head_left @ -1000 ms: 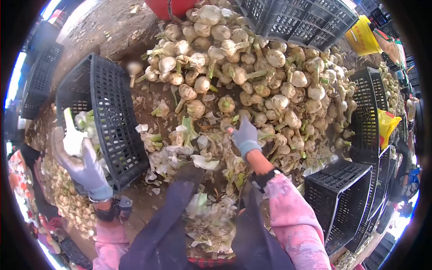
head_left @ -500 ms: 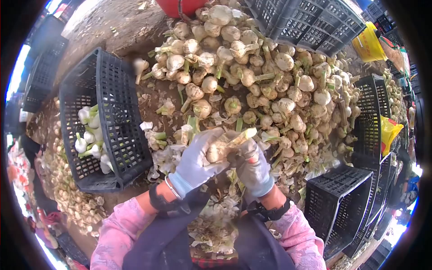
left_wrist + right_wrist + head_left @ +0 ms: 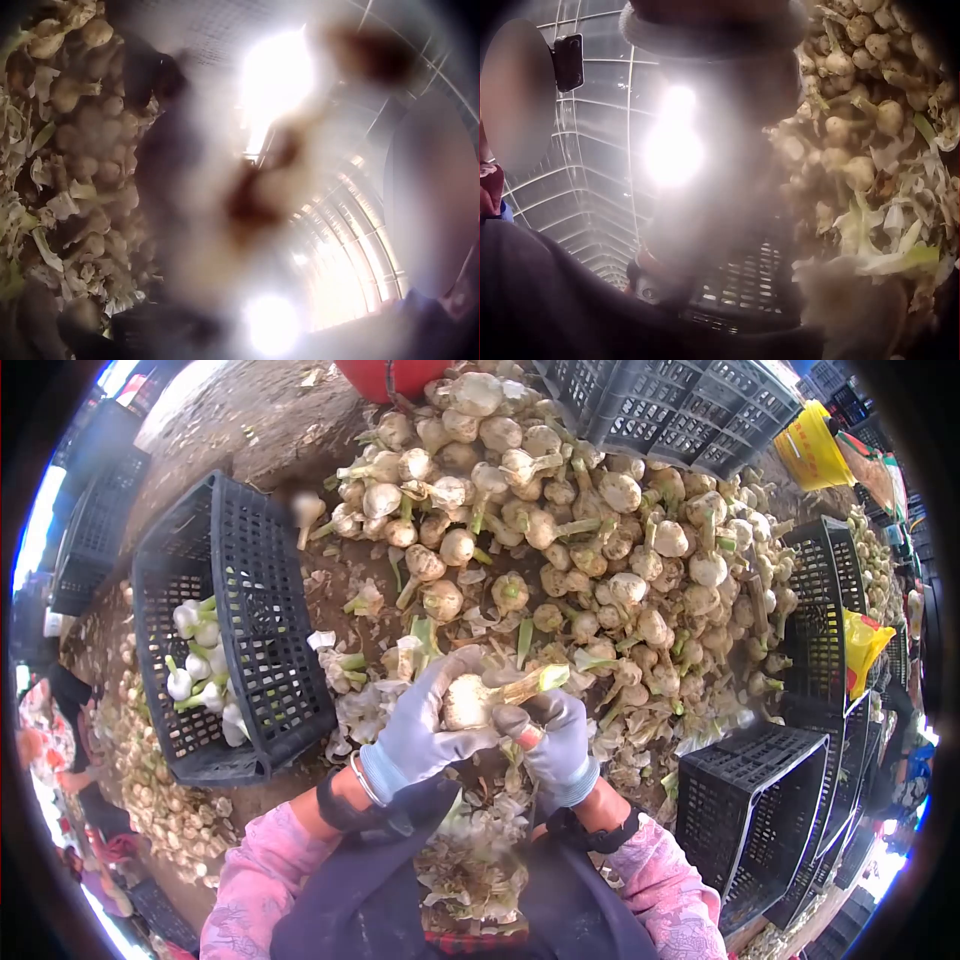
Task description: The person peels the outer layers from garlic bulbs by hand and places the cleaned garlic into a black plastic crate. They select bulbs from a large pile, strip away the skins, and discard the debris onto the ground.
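In the head view, a garlic bulb (image 3: 467, 703) with a thick cut stem (image 3: 535, 682) is held up in front of the knees, stem pointing right. My gloved left hand (image 3: 425, 710) grips the bulb from the left, fingers around its far side and thumb below. The gloved right hand (image 3: 556, 738) is at the stem's base, its fingers curled against the stem and its thumb close to the bulb. An orange-red patch shows at the right thumb. Both wrist views are blurred and glaring near the hands, so the grip is hidden there.
A large pile of unpeeled garlic (image 3: 620, 550) lies ahead. A black crate (image 3: 262, 630) with white, peeled bulbs (image 3: 196, 650) stands at left. Another black crate (image 3: 750, 800) is at right, one more (image 3: 680, 410) behind the pile. Loose skins (image 3: 480, 860) cover the ground between the feet.
The left hand has left a white bulb in the left crate and come to the middle. The right hand has brought a garlic bulb from the pile; its outer skin now looks partly stripped.
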